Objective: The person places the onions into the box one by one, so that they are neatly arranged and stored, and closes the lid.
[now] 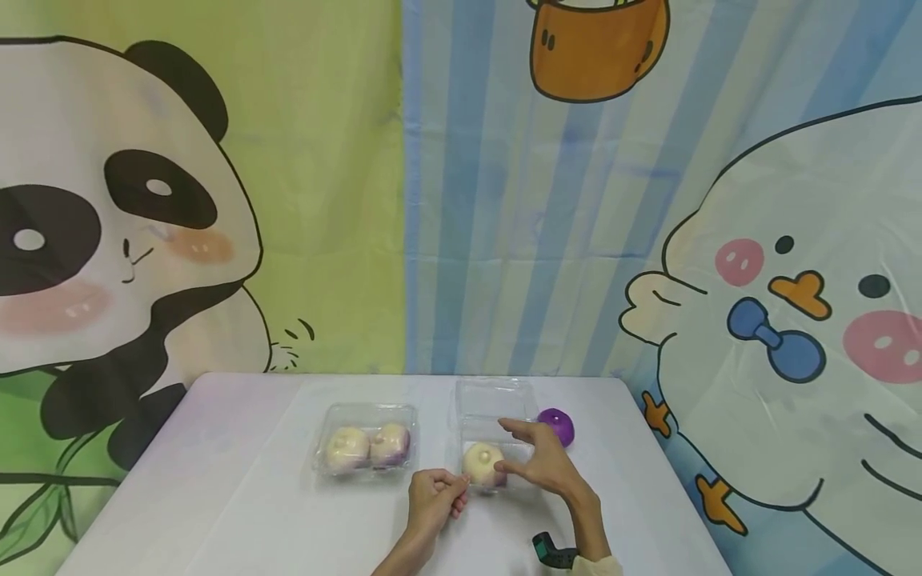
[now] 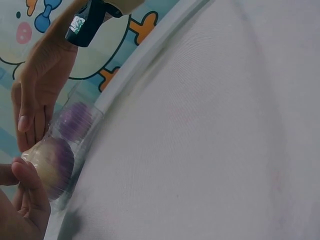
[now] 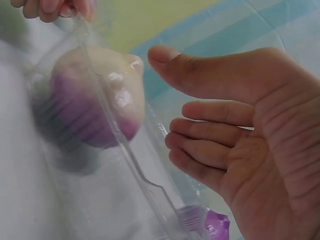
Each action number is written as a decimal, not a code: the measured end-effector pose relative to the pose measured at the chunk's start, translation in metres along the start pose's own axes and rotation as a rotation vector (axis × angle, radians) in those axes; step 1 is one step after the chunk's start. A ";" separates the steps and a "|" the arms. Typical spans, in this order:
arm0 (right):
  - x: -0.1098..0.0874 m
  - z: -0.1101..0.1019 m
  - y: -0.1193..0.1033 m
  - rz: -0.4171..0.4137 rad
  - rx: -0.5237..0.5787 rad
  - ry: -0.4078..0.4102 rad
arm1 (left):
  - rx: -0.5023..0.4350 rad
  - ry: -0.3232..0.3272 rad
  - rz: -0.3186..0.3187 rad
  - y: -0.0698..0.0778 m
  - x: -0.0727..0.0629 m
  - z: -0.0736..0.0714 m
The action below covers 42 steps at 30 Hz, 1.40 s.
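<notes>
A clear plastic clamshell box (image 1: pixel 519 456) stands with its lid (image 1: pixel 495 398) folded back. Inside, at the left, sits a round cream-and-purple turnip (image 1: pixel 481 464), its cream side with a small knob facing up. My left hand (image 1: pixel 435 500) pinches the box's near left corner between thumb and fingers, as the right wrist view also shows. Over the right part of the box hovers my right hand (image 1: pixel 547 460), thumb and fingers spread apart, nothing held; its thumb tip overlaps the turnip in the head view. Just beyond this hand lies a purple round vegetable (image 1: pixel 558 427).
To the left, a second clear box (image 1: pixel 366 440) holds two more turnips (image 1: pixel 348 450) side by side. All stand on a white-covered table (image 1: pixel 252 512) before a cartoon-printed curtain (image 1: pixel 497 240). A dark wrist device (image 1: pixel 553 552) is at my right wrist.
</notes>
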State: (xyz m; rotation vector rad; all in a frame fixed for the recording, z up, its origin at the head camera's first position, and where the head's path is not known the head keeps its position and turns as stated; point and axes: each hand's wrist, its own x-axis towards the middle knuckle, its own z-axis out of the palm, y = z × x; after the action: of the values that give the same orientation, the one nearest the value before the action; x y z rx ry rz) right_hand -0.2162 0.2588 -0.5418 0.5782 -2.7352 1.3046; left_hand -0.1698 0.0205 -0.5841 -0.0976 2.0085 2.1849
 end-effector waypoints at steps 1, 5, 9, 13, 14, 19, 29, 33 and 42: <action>0.000 -0.002 0.000 -0.002 -0.001 0.013 | 0.002 0.001 -0.002 0.000 0.000 0.000; -0.001 -0.009 0.000 -0.008 0.009 0.059 | -0.002 0.008 -0.001 -0.001 0.000 -0.001; -0.001 -0.015 0.000 -0.017 0.025 0.104 | 0.001 0.014 0.006 -0.001 0.001 -0.001; -0.002 -0.022 0.002 -0.029 0.016 0.137 | 0.004 0.015 0.004 -0.001 0.001 -0.001; -0.003 -0.023 0.003 -0.035 0.008 0.143 | 0.003 0.015 0.002 -0.001 0.000 -0.001; -0.003 -0.035 0.010 -0.053 -0.004 0.181 | -0.003 0.013 -0.006 -0.003 -0.001 -0.001; -0.005 -0.052 0.032 -0.048 0.028 0.240 | -0.007 0.012 0.008 -0.002 -0.001 -0.001; -0.005 -0.056 0.038 -0.035 0.009 0.249 | -0.005 0.011 0.008 -0.001 -0.001 -0.001; -0.005 -0.067 0.056 0.030 -0.001 0.290 | -0.003 0.011 0.007 -0.002 0.001 0.000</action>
State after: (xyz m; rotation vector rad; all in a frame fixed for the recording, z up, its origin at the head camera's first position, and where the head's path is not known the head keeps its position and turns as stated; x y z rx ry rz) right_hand -0.2391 0.3433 -0.5412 0.3185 -2.5162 1.2790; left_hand -0.1703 0.0207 -0.5858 -0.1034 2.0143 2.1968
